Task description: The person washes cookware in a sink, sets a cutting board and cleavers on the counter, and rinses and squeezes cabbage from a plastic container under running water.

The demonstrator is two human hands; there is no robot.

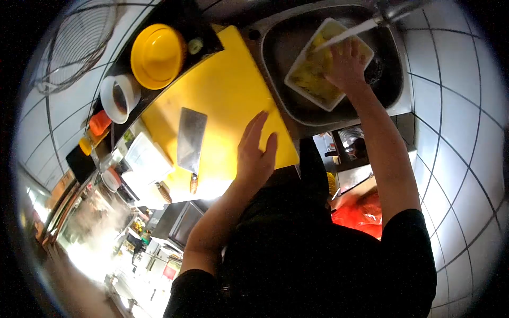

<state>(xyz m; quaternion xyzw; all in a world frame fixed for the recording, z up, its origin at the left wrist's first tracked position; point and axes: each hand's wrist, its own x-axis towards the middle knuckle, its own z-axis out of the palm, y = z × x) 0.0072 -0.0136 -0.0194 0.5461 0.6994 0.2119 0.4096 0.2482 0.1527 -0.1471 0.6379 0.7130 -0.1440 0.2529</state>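
Observation:
My left hand [255, 153] hovers over or rests on the yellow cutting board [228, 79] near its right side, fingers stretched and thumb apart, with nothing in it. A cleaver [191, 139] lies flat on the board to the left of that hand. My right hand [347, 68] reaches into a white rectangular tub [330, 106] in the sink [281, 100], its fingers spread among yellowish pieces [308, 74] that I cannot identify. Water streams from the faucet [389, 16] into the tub beside these fingers. The fingertips are partly hidden in the contents.
Left of the board stand a yellow bowl [158, 55] and a white bowl [117, 99] with dark contents. A wire basket [79, 42] hangs by the tiled wall. Another knife handle [163, 193] shows at the board's near left. A red plastic bag [363, 214] is below the sink.

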